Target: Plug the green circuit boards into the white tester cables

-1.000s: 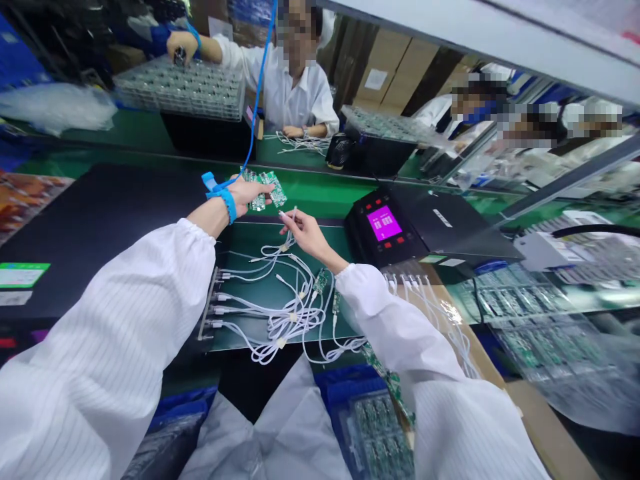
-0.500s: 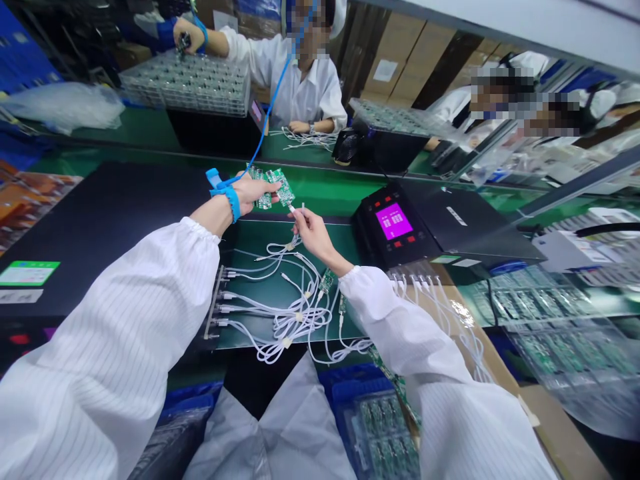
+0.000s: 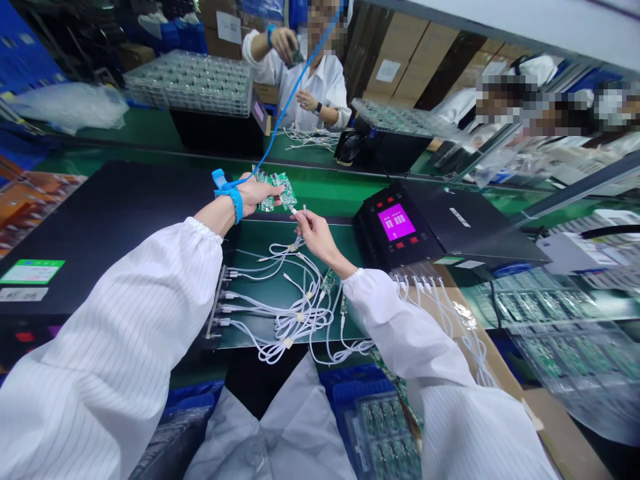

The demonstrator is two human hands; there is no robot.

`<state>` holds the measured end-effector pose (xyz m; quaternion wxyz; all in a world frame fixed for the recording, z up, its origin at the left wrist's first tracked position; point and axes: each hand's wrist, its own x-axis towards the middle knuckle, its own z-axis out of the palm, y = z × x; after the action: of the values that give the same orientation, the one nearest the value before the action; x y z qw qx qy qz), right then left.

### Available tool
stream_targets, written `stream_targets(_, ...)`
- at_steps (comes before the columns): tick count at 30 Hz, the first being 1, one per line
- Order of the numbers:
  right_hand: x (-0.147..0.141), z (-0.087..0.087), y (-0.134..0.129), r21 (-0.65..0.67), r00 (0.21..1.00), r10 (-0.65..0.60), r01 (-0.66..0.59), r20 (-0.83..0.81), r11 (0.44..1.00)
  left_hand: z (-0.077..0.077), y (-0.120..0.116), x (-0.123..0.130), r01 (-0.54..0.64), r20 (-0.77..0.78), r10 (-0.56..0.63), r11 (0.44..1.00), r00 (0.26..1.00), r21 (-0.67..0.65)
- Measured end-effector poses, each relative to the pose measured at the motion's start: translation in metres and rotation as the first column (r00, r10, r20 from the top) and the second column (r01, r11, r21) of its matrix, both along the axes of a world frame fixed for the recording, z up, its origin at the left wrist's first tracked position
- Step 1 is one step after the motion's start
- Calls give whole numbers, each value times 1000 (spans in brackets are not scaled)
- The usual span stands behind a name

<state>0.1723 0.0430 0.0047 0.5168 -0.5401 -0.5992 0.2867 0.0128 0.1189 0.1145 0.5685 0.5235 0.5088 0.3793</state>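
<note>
Several green circuit boards [image 3: 287, 190] are held in my left hand [image 3: 253, 195], which wears a blue wrist strap with a blue cord. My right hand [image 3: 314, 231] pinches a white cable plug [image 3: 293, 210] at the lower edge of the front board. Whether the plug is fully seated cannot be made out. Below my hands, a bundle of white cables [image 3: 295, 320] lies on the green bench, joined at its left to a row of connectors [image 3: 219, 303]. Another circuit board [image 3: 328, 283] lies beside the cables, left of my right sleeve.
A black device with a lit magenta screen [image 3: 397, 221] stands at right. A large black box [image 3: 110, 220] is at left. Trays of boards [image 3: 560, 333] lie far right, and another tray [image 3: 385, 433] sits below. Across the bench, a person [image 3: 317, 80] holds a dark item.
The person across has lifted a hand away from the tray stack and raised the other hand off the cables. My hands have barely moved; the view has shifted slightly.
</note>
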Motion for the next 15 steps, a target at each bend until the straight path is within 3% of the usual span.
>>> stream_targets(15,0,1,1,-27,999,-11,12,41,1000,-6,6,0,7,20,-7,1000,1000,6)
